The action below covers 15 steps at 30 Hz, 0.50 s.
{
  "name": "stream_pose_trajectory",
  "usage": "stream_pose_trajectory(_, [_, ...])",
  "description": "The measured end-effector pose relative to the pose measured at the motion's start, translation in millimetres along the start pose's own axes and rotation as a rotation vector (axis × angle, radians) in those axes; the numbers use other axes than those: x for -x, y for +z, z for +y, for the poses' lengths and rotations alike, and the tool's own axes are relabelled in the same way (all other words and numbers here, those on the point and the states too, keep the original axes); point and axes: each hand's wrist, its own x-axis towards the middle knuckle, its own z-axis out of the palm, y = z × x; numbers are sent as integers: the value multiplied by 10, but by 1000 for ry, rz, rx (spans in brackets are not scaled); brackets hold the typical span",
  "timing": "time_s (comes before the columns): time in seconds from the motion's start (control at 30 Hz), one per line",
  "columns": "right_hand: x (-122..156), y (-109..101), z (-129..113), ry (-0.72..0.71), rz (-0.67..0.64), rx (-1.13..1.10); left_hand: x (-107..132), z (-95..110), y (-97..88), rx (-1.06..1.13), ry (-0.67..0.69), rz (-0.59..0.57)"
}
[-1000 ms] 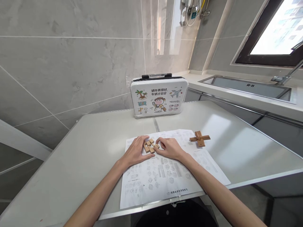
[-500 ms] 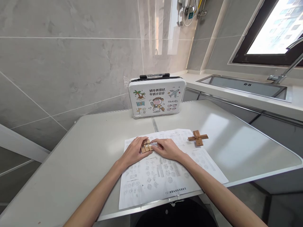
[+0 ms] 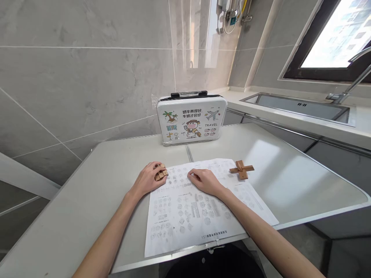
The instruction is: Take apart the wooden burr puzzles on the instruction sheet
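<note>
A small square wooden block puzzle of light brown pieces lies at the top left corner of the printed sheet. Wrapped round its left side are the fingers and thumb of my left hand, which hide part of it. My right hand rests on the upper middle of the sheet, apart from the puzzle. Its thumb and index fingertips are pinched together, and whatever may be between them is hidden. To the right of that hand, a cross-shaped wooden puzzle sits at the sheet's right edge.
A white case with cartoon prints and a black handle stands upright at the back of the light grey folding table. Behind it rises a tiled wall. At the right are a counter with a sink, a tap and a window.
My left hand has carried the square block puzzle to the left, out from my right hand's fingers. My right hand has stayed nearly in place, its fingertips now apart from the puzzle.
</note>
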Motion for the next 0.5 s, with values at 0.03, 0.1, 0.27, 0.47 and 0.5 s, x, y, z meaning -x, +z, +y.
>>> stream_pose_trajectory(0.03, [-1,0,1,2,3,0,-1,16,-4,-9,-1,6])
stream_pose_trajectory(0.1, [-6,1,3,10,11,0,-5,60,-7,-29,-3,4])
stream_pose_trajectory(0.27, [-26,-3,-4,67,54,-64,-18,180,6,-72,5,32])
stream_pose_trajectory(0.47, [-75,-36,-23,209,188,-360,-35,438,59,-14,74,123])
stream_pose_trajectory(0.5, [-88,-46,-18,260,208,-456,-35,493,76,6,100,105])
